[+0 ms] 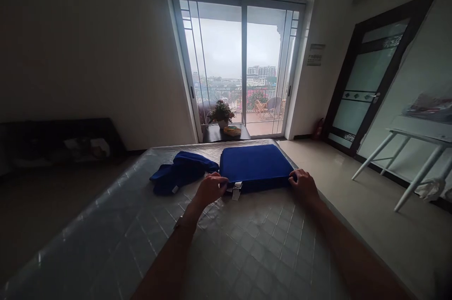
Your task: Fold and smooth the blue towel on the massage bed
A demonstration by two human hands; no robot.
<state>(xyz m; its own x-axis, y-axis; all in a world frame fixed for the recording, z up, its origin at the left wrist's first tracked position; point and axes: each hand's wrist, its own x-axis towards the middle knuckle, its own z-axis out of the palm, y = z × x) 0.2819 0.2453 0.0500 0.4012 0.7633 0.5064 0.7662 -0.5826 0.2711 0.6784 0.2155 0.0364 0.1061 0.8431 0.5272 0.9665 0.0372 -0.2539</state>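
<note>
A neat rectangular stack of blue folded cloth (256,164) lies on a bed-sized mattress (243,248) with a shiny quilted surface. My left hand (212,188) is closed in a pinch at the near left corner of the cloth. At the near right corner, my right hand (305,186) pinches the edge with curled fingers. White tags (237,190) hang from the front edge, close to my left hand. To the left, a second blue cloth (183,170) lies crumpled, with a small white label showing. The layers inside the folded stack are hidden.
Beyond the mattress stands a small dark table (212,135) with a potted plant (222,114), before a sliding glass door (243,64). On the right are a white-legged stand (420,144) and a dark-framed door (374,74). A dark low object (63,140) sits at the left wall.
</note>
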